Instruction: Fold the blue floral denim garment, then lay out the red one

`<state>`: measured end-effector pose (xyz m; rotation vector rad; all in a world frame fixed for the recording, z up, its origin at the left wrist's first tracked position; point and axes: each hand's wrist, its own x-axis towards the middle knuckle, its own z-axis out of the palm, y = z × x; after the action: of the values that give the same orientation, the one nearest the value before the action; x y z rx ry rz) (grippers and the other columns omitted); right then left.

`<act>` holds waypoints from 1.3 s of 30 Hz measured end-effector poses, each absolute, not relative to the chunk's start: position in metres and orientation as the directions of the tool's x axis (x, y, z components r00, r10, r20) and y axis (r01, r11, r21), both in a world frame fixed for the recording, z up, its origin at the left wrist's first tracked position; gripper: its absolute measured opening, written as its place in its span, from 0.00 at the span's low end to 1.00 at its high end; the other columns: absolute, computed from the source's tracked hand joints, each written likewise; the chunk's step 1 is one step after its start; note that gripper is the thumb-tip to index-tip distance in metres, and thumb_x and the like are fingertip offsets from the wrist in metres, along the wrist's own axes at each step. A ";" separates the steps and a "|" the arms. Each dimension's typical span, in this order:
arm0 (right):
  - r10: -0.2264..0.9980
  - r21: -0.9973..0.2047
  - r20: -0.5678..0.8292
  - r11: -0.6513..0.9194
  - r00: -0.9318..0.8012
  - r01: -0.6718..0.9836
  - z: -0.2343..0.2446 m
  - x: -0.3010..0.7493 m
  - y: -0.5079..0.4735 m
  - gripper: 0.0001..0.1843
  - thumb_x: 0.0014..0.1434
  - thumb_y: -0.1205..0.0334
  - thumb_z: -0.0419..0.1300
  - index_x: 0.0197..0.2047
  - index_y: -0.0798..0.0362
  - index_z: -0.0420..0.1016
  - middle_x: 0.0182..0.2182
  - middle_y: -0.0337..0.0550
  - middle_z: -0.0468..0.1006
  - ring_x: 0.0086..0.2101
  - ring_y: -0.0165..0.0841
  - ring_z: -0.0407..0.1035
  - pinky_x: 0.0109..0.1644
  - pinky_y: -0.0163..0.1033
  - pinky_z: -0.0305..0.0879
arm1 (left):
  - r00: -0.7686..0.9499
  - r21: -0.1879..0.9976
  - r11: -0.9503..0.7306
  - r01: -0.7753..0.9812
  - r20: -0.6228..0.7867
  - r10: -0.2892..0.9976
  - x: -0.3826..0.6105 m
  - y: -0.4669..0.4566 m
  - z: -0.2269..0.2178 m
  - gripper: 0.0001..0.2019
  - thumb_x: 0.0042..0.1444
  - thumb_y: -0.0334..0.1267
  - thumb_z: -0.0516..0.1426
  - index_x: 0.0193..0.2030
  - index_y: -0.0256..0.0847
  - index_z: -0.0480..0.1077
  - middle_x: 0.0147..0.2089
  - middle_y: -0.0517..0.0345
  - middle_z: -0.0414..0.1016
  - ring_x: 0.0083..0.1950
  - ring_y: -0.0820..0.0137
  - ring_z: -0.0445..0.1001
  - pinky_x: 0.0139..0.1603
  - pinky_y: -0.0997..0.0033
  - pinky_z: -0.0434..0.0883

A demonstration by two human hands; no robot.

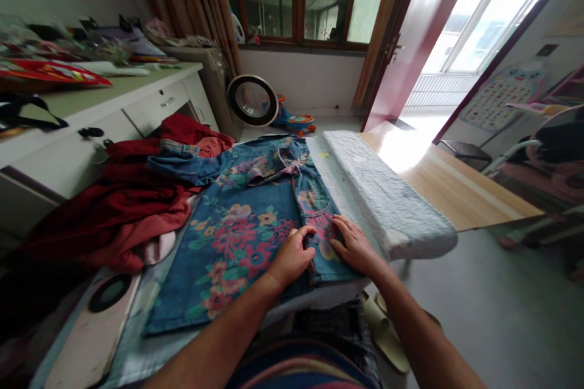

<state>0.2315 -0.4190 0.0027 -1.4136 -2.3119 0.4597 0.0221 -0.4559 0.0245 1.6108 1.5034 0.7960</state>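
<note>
A blue denim jacket (246, 237) printed with pink and yellow flowers lies spread over a padded, cloth-covered board in front of me. Its collar is at the far end, and one sleeve stretches out to the left. My left hand (294, 253) rests on the jacket's front, fingers curled and thumb close to the forefinger, pinching the front edge. To its right, my right hand (353, 245) lies palm down with fingers spread on the narrow right front panel, near the hem. Whatever cloth lies beneath the palms is hidden.
Dark red clothes (137, 188) are heaped on the left beside a white cabinet (150, 106). A pale phone-like panel (91, 328) lies at the lower left. A white quilted pad (387, 194) and a wooden tabletop (451, 182) extend right. Slippers (387, 334) sit on the floor.
</note>
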 end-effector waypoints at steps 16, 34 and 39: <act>0.847 -0.571 0.118 0.484 -0.518 0.663 0.009 0.261 -0.462 0.38 0.54 0.42 0.65 0.62 0.52 0.66 0.65 0.54 0.61 0.66 0.46 0.50 0.69 0.54 0.49 | 0.143 0.955 0.162 0.247 -0.201 0.969 0.024 -0.471 0.030 0.26 0.48 0.30 0.58 0.57 0.37 0.69 0.27 0.66 0.64 0.25 0.76 0.62 0.27 0.76 0.62; 0.877 -0.440 0.345 0.466 -0.334 0.768 -0.008 0.263 -0.482 0.28 0.48 0.76 0.53 0.53 0.51 0.73 0.55 0.49 0.72 0.55 0.40 0.64 0.62 0.49 0.60 | 0.204 0.745 -0.042 0.666 -0.127 0.971 0.021 -0.473 0.032 0.31 0.47 0.25 0.55 0.62 0.35 0.66 0.36 0.57 0.73 0.36 0.70 0.72 0.39 0.74 0.68; 0.894 -0.399 0.204 0.449 -0.400 0.800 0.010 0.262 -0.483 0.30 0.47 0.73 0.54 0.54 0.54 0.74 0.57 0.52 0.70 0.57 0.43 0.63 0.63 0.50 0.58 | 0.288 0.471 -0.192 0.861 -0.142 0.947 0.014 -0.473 0.045 0.21 0.54 0.30 0.54 0.55 0.43 0.73 0.44 0.52 0.78 0.45 0.63 0.75 0.48 0.68 0.69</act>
<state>0.2616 -0.4834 0.0099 -1.4314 -2.3189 0.3342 0.0136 -0.4731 0.0451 2.1009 1.6160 0.2475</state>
